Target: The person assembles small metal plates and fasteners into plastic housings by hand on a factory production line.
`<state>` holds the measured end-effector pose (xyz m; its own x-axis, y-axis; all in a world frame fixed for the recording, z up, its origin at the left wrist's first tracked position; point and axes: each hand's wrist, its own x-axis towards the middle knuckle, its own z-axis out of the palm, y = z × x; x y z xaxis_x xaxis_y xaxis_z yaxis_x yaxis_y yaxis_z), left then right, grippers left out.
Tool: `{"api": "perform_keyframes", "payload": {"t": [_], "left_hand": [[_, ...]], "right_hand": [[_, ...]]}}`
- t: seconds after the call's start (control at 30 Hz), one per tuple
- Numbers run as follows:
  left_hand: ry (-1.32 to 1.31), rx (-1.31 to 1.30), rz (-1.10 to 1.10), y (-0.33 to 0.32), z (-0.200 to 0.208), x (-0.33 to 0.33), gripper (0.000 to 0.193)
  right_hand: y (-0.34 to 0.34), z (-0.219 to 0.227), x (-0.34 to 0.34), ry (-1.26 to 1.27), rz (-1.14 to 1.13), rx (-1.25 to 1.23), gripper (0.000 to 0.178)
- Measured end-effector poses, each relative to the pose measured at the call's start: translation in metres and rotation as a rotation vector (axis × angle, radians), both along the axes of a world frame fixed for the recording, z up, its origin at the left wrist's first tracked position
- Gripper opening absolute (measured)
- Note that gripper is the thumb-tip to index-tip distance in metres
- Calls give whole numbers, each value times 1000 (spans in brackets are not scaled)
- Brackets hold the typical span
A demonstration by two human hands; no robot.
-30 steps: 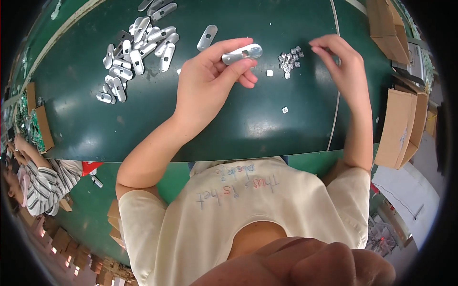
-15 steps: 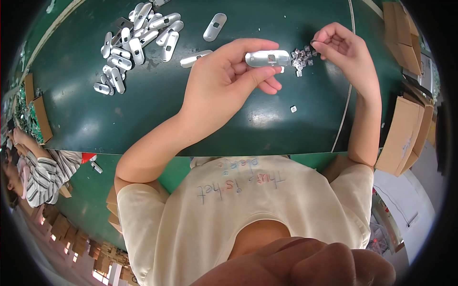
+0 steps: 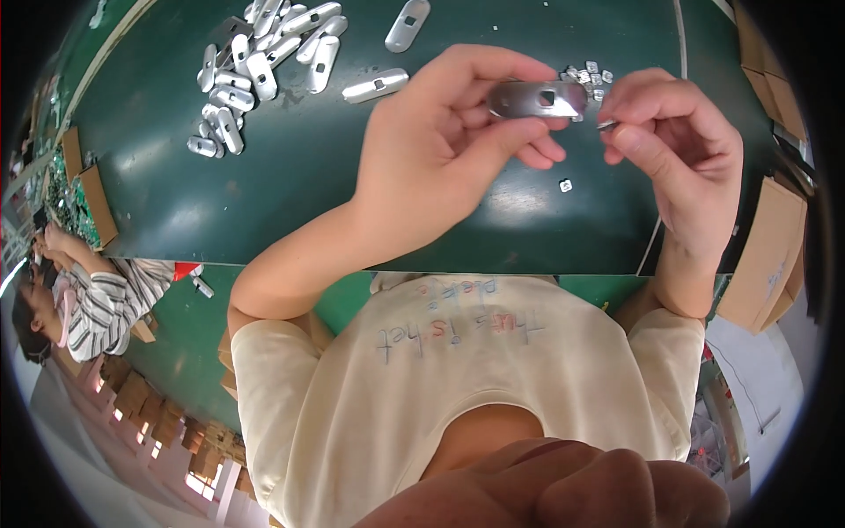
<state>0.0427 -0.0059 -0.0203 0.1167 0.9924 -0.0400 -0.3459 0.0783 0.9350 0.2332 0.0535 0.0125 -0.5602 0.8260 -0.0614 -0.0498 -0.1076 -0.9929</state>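
Note:
My left hand [image 3: 449,132] grips an oblong silver metal cover [image 3: 519,100] with rounded ends and a small square hole, held level above the table. Close to its right end, my right hand [image 3: 678,141] pinches a small dark-edged piece [image 3: 607,126] between thumb and forefinger; the fingers hide most of it. Behind the held cover lies a cluster of small, clear square pieces [image 3: 591,72]. One more small square piece [image 3: 566,186] sits apart, nearer to me on the table.
A heap of similar silver covers [image 3: 264,75] lies at the far left of the green table [image 3: 290,194]. Two loose covers [image 3: 377,85] rest nearer the middle. Cardboard boxes [image 3: 764,255] stand along the right side. Another person in a striped top [image 3: 114,304] works at the left.
My right hand has come nearer and turned, bringing the small piece close to the cover's right end. The cover has tilted, its face now darker. The whole view has shifted slightly.

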Motion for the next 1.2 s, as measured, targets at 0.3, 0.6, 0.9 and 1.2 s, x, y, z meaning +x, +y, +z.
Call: {"api": "perform_keyframes", "payload": {"t": [0.3, 0.6, 0.9, 1.2], "left_hand": [[30, -12, -19, -4, -2, 7, 22], [7, -26, 31, -4, -6, 7, 21], [228, 141, 105, -9, -17, 14, 22], [108, 53, 117, -11, -12, 15, 23]], "right_hand": [[-5, -19, -10, -151, 49, 240, 15], [-9, -10, -14, -451, 10, 727, 22], [-16, -8, -14, -538, -19, 804, 17], [-17, -22, -14, -30, -49, -58, 8]]}}
